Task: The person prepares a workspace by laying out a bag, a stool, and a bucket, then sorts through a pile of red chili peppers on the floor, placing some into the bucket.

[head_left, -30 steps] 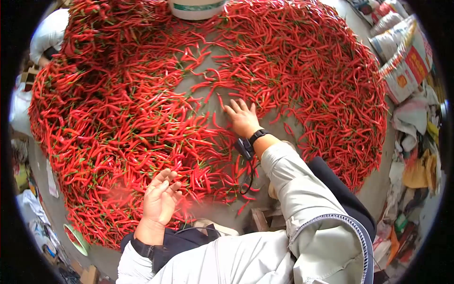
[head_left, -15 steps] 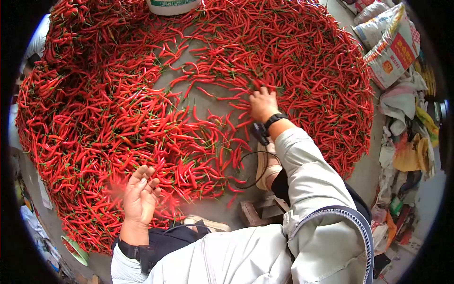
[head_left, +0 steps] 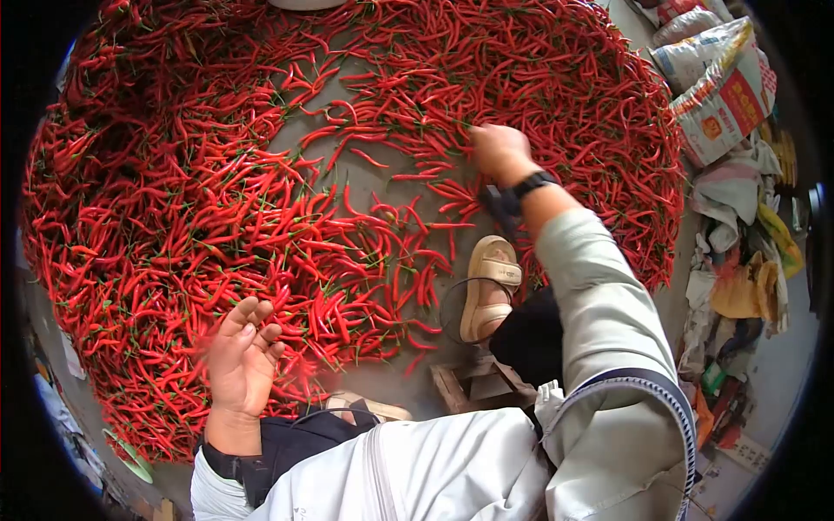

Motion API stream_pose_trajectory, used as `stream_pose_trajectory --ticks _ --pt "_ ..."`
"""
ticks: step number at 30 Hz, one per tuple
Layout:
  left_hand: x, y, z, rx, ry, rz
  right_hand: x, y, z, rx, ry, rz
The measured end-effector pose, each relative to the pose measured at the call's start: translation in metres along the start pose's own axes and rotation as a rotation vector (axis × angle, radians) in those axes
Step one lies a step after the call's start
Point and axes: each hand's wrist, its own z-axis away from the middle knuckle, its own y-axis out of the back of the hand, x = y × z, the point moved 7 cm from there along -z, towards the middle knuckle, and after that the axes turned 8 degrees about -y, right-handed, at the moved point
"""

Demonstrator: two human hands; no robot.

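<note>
Red chili peppers with green stems lie in a large spread heap over the floor. My right hand is over the inner edge of the right-hand part of the heap, back upward, fingers curled under. Whatever they hold, if anything, is hidden. My left hand is palm up above the near left peppers, its fingers loosely bent and apart, with nothing on the palm. Dark straps circle both wrists.
A strip of grey floor with scattered peppers divides the heap. My sandalled foot stands beside a low wooden stool. A white bucket is at the far edge. Printed sacks and cloths line the right; a green-rimmed bowl stands lower left.
My right hand has moved a little right and away from me, and its fingers have curled in. The left hand remains open, palm up. My view has shifted slightly.
</note>
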Motion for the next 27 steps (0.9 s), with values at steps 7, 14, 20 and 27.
stream_pose_trajectory --ticks 7,14,20,27 --pt "-0.011 0.003 -0.011 0.026 0.021 -0.045 -0.139 -0.006 -0.04 0.314 0.246 -0.082" --pt "-0.006 0.003 -0.015 0.037 0.011 -0.035 -0.007 -0.01 -0.04 0.217 -0.016 0.305" --pt "0.008 -0.005 -0.014 0.002 -0.027 -0.001 0.115 -0.008 0.003 0.083 -0.277 0.346" --pt "0.008 -0.026 -0.004 -0.084 -0.024 0.027 0.133 0.019 0.04 0.087 -0.299 0.379"
